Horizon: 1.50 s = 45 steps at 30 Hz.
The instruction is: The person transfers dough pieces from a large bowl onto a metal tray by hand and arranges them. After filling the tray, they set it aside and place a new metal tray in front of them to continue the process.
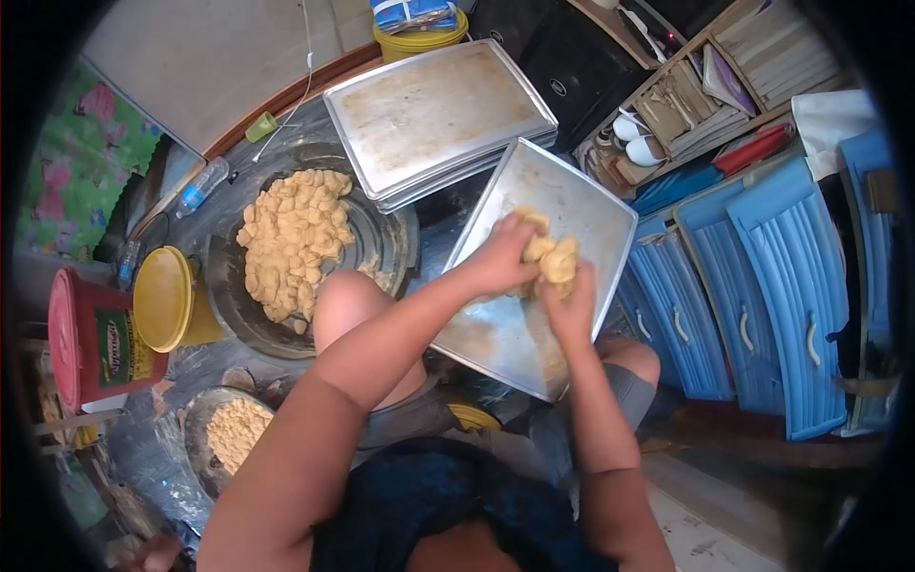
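A metal baking tray (591,205) rests at a tilt over my lap. Above its middle, my left hand (507,253) and my right hand (569,296) close round several yellowish dough pieces (555,259) from both sides. Some of the dough lies hidden behind the fingers. To the left, a wide dark basin (381,238) holds a heap of similar dough lumps (295,234); my left knee is beside it.
Stacked metal trays (438,110) lie beyond the basin. A yellow bucket (172,300) and a red bucket (91,334) stand at left, near a bowl of crumbly dough (238,431). Blue drawers (762,305) line the right, below a shelf (705,91).
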Motion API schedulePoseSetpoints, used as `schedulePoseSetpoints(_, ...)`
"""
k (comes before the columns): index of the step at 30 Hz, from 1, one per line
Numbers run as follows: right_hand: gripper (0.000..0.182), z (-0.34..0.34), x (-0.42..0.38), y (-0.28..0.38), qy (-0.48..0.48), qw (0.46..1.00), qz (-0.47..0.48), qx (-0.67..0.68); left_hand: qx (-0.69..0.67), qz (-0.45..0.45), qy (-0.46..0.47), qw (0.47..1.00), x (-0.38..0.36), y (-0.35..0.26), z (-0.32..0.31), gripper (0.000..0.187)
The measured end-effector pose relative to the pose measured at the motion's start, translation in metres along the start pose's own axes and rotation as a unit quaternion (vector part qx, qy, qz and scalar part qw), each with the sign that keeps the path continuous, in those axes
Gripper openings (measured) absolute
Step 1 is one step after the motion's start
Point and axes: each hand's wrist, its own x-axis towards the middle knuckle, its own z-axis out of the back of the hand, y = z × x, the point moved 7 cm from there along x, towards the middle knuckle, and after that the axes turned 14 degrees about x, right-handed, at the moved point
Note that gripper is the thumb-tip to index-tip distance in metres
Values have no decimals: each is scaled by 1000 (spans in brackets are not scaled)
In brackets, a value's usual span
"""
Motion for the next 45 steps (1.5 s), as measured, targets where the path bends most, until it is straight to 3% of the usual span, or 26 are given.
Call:
schedulePoseSetpoints(1, 56, -2, -10, -24, 34, 983, 7, -180, 54, 14, 60, 997, -4, 9, -23, 66)
schedulePoseSetpoints(2, 58, -5, -16, -37, 67, 933, 13, -354, 51, 16, 60, 997, -3, 14, -29, 66)
schedulePoseSetpoints(4, 60, -9, -14, -43, 70, 927, 1, -368, 208, -13, 104, 973, -5, 17, -42, 75)
schedulePoseSetpoints(7, 60, -8, -4, -40, 63, 922, 1, -381, 144, 25, 194, 970, 9, 15, -29, 62)
schedulePoseSetpoints(11, 54, -2, 3, -43, 47, 938, 42, -341, 100, 15, 202, 974, 22, 26, -27, 54)
schedulePoseSetpoints(13, 53, 5, 12, -40, 46, 946, 46, -319, 27, 66, 92, 993, 34, 34, -16, 48)
schedulePoseSetpoints(17, 34, 18, 34, -43, 45, 968, -38, -242, 200, 28, -18, 979, 35, 32, -13, 36)
schedulePoseSetpoints(19, 25, 26, 43, -49, -37, 985, -161, 46, 174, 29, 3, 984, 40, 37, -21, 33)
schedulePoseSetpoints(21, 29, 28, 65, -10, -85, 996, -2, 7, 146, 35, 27, 988, 42, 40, -28, 30)
schedulePoseSetpoints(24, 37, 22, 112, -20, -75, 996, 47, 27, 168, 72, -54, 982, 44, 38, -12, 25)
schedulePoseSetpoints(26, 39, 6, 132, -2, -102, 960, 212, -154, 192, 82, -79, 975, 41, 43, -9, 25)
schedulePoseSetpoints(27, 39, -2, 142, -15, -101, 960, 210, -153, 216, 88, -105, 967, 39, 46, -6, 24)
schedulePoseSetpoints(29, 42, -39, 158, -71, 59, 945, 78, -312, 207, 106, -50, 971, 39, 63, -14, 25)
schedulePoseSetpoints(33, 43, -56, 157, -56, 83, 907, 79, -406, 127, 186, 55, 973, 44, 82, -18, 27)
schedulePoseSetpoints(34, 44, -58, 153, -37, 102, 924, 58, -365, 125, 185, 57, 973, 45, 88, -20, 27)
schedulePoseSetpoints(36, 45, -60, 147, -32, 120, 937, 38, -326, 74, 170, -56, 981, 49, 93, -10, 24)
schedulePoseSetpoints(37, 44, -66, 139, -44, 184, 961, -2, -205, 72, 170, -53, 981, 52, 94, -12, 24)
schedulePoseSetpoints(38, 43, -72, 131, -51, 242, 966, -42, -79, -90, 219, -71, 969, 53, 103, -15, 23)
schedulePoseSetpoints(39, 43, -70, 131, -52, 237, 967, -44, -79, -249, 261, -86, 929, 52, 107, -17, 22)
schedulePoseSetpoints(40, 43, -63, 134, -58, 197, 974, -109, -2, -393, 251, -73, 881, 52, 92, -11, 27)
schedulePoseSetpoints(41, 42, -55, 137, -64, 155, 970, -171, 75, -393, 249, -70, 882, 53, 86, -8, 27)
schedulePoseSetpoints(42, 39, -36, 149, -55, 77, 996, -41, 18, -373, 227, -77, 897, 55, 81, -4, 32)
schedulePoseSetpoints(43, 39, -29, 156, -55, 74, 996, -41, 18, -352, 205, -84, 909, 56, 73, 3, 36)
schedulePoseSetpoints(45, 47, 9, 165, -67, -124, 984, -93, 83, -285, 207, -50, 934, 51, 71, 3, 35)
